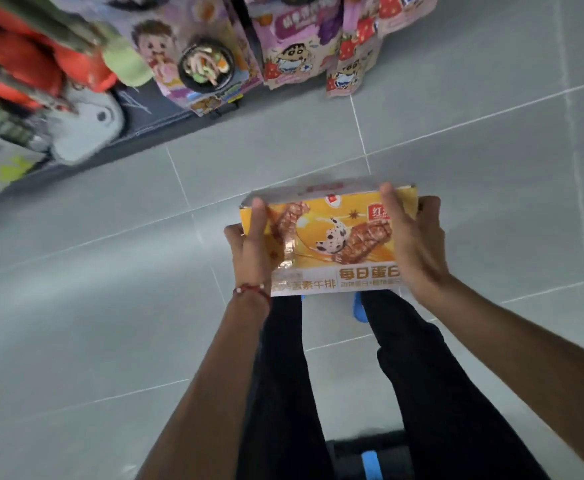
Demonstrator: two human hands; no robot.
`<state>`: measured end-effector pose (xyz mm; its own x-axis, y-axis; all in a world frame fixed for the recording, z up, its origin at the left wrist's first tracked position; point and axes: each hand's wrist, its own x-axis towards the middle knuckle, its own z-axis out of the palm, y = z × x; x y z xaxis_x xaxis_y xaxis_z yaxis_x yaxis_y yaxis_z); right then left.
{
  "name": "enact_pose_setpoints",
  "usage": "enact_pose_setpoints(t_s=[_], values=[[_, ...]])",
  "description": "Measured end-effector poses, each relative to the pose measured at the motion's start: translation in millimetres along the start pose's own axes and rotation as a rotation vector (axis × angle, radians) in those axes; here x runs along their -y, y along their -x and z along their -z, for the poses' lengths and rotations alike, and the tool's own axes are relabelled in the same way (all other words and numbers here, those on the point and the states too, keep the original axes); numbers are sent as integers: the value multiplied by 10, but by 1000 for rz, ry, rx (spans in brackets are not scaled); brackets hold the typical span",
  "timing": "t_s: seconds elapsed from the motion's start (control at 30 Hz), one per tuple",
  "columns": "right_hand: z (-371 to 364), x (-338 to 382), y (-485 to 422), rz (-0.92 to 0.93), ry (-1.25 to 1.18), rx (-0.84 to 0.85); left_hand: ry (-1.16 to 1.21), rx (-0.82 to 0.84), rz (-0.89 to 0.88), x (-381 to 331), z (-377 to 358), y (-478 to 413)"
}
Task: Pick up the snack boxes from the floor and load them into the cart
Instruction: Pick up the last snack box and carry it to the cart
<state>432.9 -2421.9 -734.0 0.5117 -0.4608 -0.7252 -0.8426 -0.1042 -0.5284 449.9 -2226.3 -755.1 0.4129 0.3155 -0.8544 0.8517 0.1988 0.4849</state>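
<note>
Both hands hold one yellow cardboard snack box (332,237) above the grey tiled floor (110,306), in front of the person's legs. The left hand (252,247) grips the box's left end, its thumb lying along the top face. The right hand (415,244) grips the right end the same way. The other fingers of each hand are hidden behind or under the box.

The box is closed, so what it contains cannot be seen. Its printed face shows brown snack bars and a spotted scoop, with a strip of shiny tape near the left thumb. The right hand covers part of the lettering.

A red cord bracelet (252,290) circles the left wrist. Black trousers (283,375) and a blue shoe (359,306) show below the box. Blurred plush toys (86,129) and purple cartoon-printed packages (283,46) are cut off by the frame's upper edges. A dark object with a blue strap (370,459) at the bottom edge is hard to make out.
</note>
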Motion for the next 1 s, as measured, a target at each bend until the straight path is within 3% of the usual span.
enact_pose_setpoints(t_s=[0.37, 0.53, 1.0], values=[[490, 678, 1701, 189, -69, 307, 314, -192, -91, -237, 1017, 1825], [415, 930, 2427, 293, -29, 485, 568, -229, -184, -151, 1615, 2427], [-1165, 1184, 4164, 449, 23, 805, 834, -467, -354, -110, 3816, 2945]])
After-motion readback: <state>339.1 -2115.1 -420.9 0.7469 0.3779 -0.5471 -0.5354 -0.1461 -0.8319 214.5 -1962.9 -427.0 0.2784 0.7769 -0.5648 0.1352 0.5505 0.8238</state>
